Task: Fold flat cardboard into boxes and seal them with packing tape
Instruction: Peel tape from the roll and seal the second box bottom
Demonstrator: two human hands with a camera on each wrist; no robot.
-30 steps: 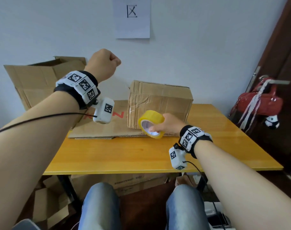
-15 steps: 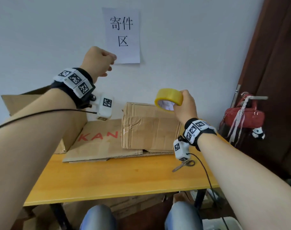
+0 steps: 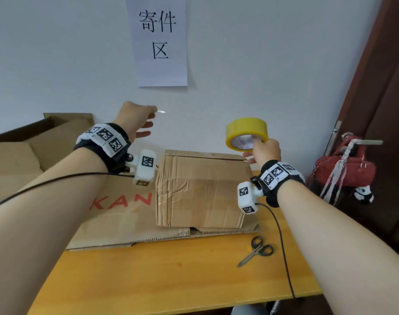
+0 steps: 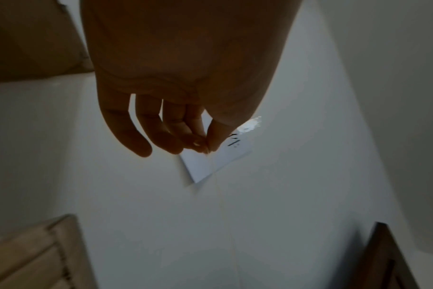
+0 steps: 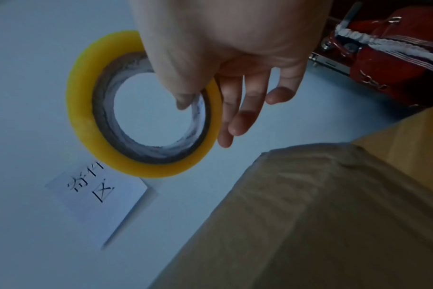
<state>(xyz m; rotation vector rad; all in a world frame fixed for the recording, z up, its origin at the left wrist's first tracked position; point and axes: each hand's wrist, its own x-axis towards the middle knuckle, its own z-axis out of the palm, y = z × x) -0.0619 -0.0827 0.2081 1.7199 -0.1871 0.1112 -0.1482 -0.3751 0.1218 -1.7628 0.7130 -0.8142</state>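
My right hand grips a yellow packing tape roll above the right top edge of the folded cardboard box. In the right wrist view the thumb hooks through the tape roll core while the fingers lie along its outside, above the box. My left hand is raised left of the box, and its thumb and forefinger pinch a shiny clear tape end. In the left wrist view the tape end shows beside that hand.
The box stands on flat cardboard with red letters, on a yellow table. Scissors lie near the right front. An open carton stands at the left, a red bag hangs right, a paper sign is on the wall.
My right hand lifted the tape roll off the table to above the box. My left hand came down from a raised fist and now pinches the tape end.
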